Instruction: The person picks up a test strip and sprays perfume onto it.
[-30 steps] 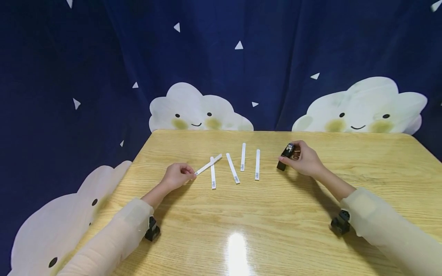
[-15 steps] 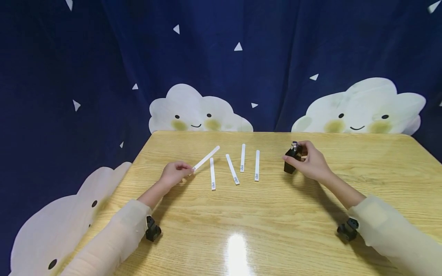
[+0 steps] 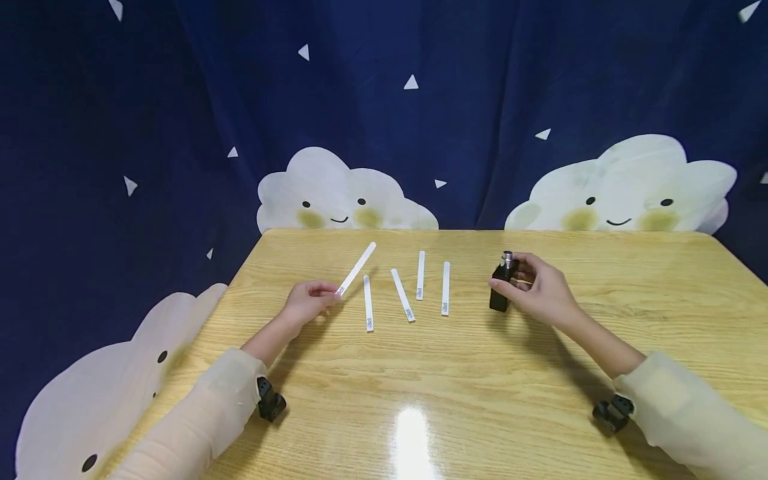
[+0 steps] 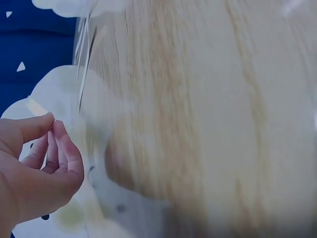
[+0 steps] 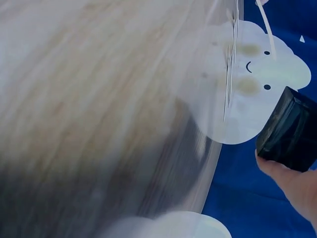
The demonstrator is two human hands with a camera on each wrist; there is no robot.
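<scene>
White strip (image 3: 358, 267), pinched at its printed end by the left hand (image 3: 305, 304), slants up and away over the wooden table (image 3: 384, 373). Across from it, the right hand (image 3: 545, 291) grips a black bottle (image 3: 501, 291), upright with its silver neck (image 3: 507, 260) at the top, well apart from the strip. Four more strips (image 3: 403, 295) lie between the hands, none touching another, printed ends toward the person; only the head view lets you make out that print.

The left wrist view gives the better look at the pinch: thumb and index meet at the tips, the remaining fingers bent in beneath. From there the held strip is hard to pick out against the white cloud (image 4: 54, 94) on the curtain (image 4: 34, 44), and the strips on the table shrink to thin lines.

Over on the right wrist view, the bottle turns its glossy, square-cornered base (image 5: 277, 124) toward you, which the head view hides. The thumb presses along one side; the neck and the other fingers are out of sight, yet the held strip pokes in at the top edge.
</scene>
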